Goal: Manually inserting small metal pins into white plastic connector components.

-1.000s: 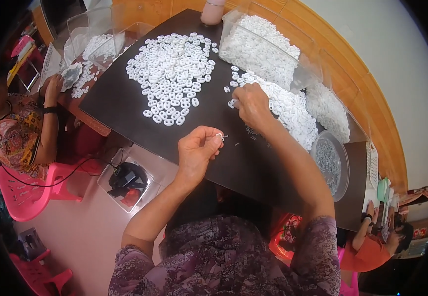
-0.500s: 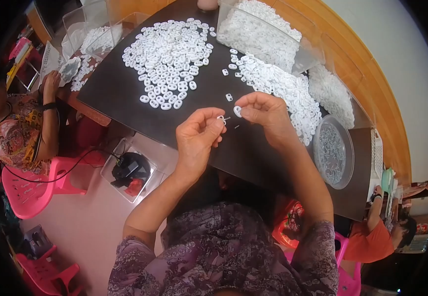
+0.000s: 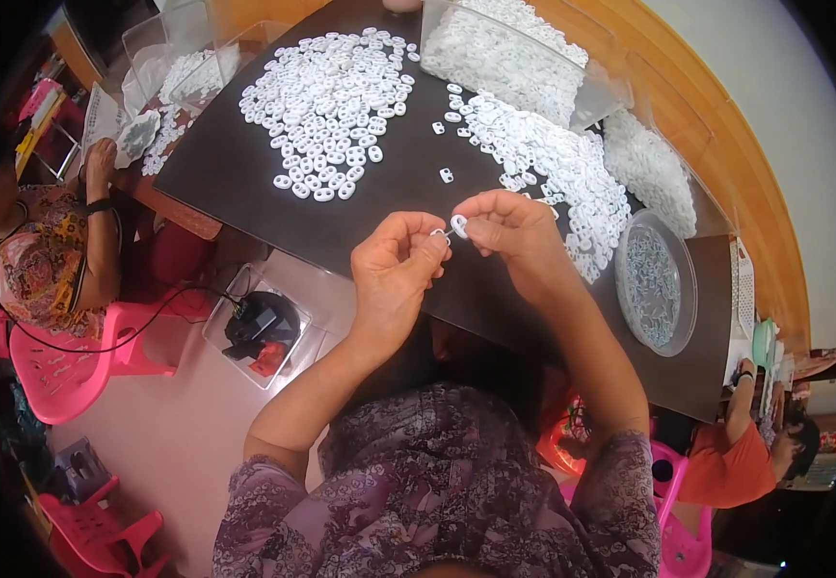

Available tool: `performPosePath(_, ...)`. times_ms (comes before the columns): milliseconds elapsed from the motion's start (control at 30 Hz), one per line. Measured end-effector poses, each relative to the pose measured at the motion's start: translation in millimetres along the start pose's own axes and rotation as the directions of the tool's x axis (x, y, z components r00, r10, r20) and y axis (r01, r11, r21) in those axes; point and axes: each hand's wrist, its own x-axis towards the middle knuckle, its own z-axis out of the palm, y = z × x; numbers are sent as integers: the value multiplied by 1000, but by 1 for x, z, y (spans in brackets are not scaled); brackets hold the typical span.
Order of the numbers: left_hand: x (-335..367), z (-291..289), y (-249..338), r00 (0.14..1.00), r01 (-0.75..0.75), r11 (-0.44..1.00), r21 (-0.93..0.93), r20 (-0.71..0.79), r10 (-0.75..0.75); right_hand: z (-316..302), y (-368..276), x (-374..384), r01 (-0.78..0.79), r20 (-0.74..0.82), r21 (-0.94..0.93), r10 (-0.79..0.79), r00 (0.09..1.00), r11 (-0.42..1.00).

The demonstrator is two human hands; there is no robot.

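My left hand point(image 3: 394, 273) pinches a small white plastic piece point(image 3: 440, 234) with a thin metal pin pointing right. Between the thumb and fingers of my right hand point(image 3: 517, 234) is a white oval piece point(image 3: 459, 225), held close against the pin's end. Whether the pin has entered it is too small to tell. Both hands are above the near edge of the dark table point(image 3: 215, 183). Beyond my left hand lies a heap of white two-holed oval pieces point(image 3: 326, 106). Past my right hand spreads a pile of flat white pieces point(image 3: 553, 159).
A round clear tub point(image 3: 654, 284) of small metal pins stands at the right. Clear bins point(image 3: 504, 58) full of white parts line the far side. One person point(image 3: 61, 241) sits at the left, another point(image 3: 726, 467) at the right. Pink chairs point(image 3: 61, 371) stand around.
My hands have come together, so the white oval piece now meets the pin held on the left. Before, a gap lay between them. The whole view has shifted slightly.
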Motion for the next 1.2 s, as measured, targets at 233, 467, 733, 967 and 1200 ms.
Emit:
performPosePath(233, -3, -2, -1, 1000, 5, 999, 45, -5, -5, 10, -4, -4, 86, -35, -38, -87, 996, 996)
performPosePath(467, -3, -6, -3, 1000, 19, 998, 66, -16, -18, 12, 0, -2, 91, -42, -64, -94, 995, 994)
performPosePath(733, -3, -5, -5, 1000, 1, 993, 117, -28, 3, 16, 4, -2, 158, -23, -188, -165, 986, 969)
performPosePath(967, -1, -2, -10, 995, -102, 995, 12, 20, 102, 15, 6, -6, 216, -44, -309, -241, 970, 926)
performPosePath(1200, 1, -2, -14, 994, -65, 998, -26, 88, 67, 19, 5, -12, 181, -108, -213, -207, 972, 960)
